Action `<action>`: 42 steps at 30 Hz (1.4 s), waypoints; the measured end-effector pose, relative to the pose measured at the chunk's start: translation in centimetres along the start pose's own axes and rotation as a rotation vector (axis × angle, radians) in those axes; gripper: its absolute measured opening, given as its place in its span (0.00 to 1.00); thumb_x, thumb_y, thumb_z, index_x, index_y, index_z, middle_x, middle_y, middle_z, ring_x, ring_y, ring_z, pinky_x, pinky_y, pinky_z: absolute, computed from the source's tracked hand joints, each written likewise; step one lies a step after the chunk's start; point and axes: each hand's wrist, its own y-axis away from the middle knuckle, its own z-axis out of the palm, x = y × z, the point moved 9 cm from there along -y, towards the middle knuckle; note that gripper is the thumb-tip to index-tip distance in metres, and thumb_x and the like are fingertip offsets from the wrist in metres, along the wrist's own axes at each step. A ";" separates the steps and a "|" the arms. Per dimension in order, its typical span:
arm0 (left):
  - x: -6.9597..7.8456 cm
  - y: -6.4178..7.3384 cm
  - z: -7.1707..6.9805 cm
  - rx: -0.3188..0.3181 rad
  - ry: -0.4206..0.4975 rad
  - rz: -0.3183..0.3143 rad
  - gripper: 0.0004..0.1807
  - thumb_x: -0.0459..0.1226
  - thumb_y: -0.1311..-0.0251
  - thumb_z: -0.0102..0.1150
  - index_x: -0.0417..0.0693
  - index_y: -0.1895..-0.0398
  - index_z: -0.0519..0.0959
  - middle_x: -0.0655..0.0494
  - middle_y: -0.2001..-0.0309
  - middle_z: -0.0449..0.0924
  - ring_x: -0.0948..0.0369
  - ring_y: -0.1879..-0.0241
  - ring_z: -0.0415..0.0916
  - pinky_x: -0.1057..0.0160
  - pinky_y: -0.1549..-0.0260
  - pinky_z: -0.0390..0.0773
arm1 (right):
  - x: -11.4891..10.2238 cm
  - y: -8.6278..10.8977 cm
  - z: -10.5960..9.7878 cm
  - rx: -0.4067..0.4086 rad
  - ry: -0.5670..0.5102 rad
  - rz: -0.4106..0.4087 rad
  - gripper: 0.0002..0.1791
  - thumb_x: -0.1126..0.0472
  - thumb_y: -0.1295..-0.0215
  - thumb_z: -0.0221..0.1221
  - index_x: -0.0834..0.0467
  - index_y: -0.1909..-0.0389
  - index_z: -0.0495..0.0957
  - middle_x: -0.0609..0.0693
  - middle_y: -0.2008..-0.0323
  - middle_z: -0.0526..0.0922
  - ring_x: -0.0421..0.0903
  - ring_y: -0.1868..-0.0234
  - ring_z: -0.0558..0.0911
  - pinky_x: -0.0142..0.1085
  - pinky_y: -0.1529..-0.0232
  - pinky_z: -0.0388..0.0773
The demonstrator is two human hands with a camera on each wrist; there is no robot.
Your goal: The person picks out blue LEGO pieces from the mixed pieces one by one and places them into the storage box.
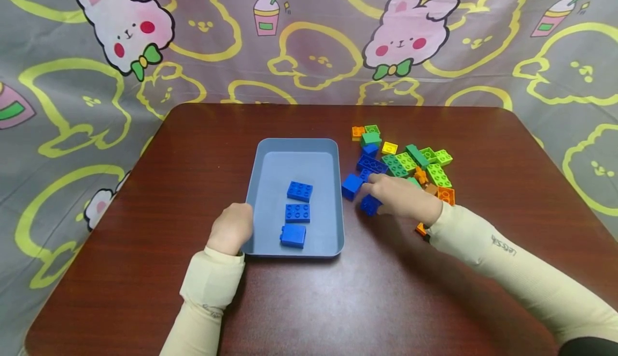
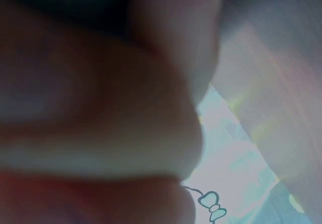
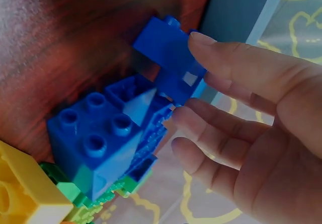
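Note:
My left hand (image 1: 233, 228) grips the near left rim of the grey-blue tray (image 1: 340, 200); the left wrist view shows its curled fingers (image 2: 166, 113) close up and blurred. In the tray lie three blue bricks: one (image 1: 300, 190) farthest back, one (image 1: 297, 213) in the middle and one (image 1: 293, 236) on its side. Just right of the tray, my right hand (image 1: 403, 199) pinches a blue brick (image 3: 168, 50) between thumb and index finger, the other fingers loosely bent. Beside it, under the hand, another blue brick (image 1: 370, 205) lies with studs showing.
Behind and under the right hand spreads a pile of bricks: dark blue (image 1: 372, 164), green (image 1: 395, 165), lime (image 1: 438, 175), yellow (image 1: 389, 148) and orange (image 1: 446, 195). The brown table (image 1: 203, 147) ends at a patterned cloth (image 1: 318, 34) hanging behind it.

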 end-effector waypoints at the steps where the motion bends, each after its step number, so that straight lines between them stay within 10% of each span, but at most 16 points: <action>1: 0.0 0.0 0.0 0.000 -0.001 0.000 0.13 0.22 0.44 0.40 0.32 0.75 0.77 0.38 0.72 0.76 0.51 0.76 0.74 0.54 0.82 0.73 | 0.0 0.0 0.1 0.002 0.007 -0.006 0.22 0.69 0.62 0.70 0.52 0.62 0.80 0.50 0.70 0.73 0.45 0.69 0.72 0.31 0.73 0.73; 24: 0.1 0.0 0.0 0.010 -0.007 0.004 0.13 0.21 0.45 0.40 0.32 0.75 0.78 0.37 0.71 0.77 0.49 0.74 0.75 0.53 0.82 0.73 | 0.0 -0.6 2.2 0.009 0.031 -0.046 0.18 0.73 0.58 0.67 0.64 0.61 0.79 0.55 0.64 0.77 0.47 0.67 0.78 0.30 0.73 0.75; 42: 0.1 0.0 -0.1 0.006 -0.007 0.013 0.13 0.21 0.44 0.40 0.32 0.74 0.78 0.38 0.72 0.76 0.51 0.76 0.74 0.55 0.82 0.73 | 0.0 -0.5 -0.1 0.021 -0.046 -0.055 0.18 0.73 0.58 0.67 0.57 0.63 0.82 0.52 0.67 0.77 0.46 0.65 0.76 0.33 0.68 0.76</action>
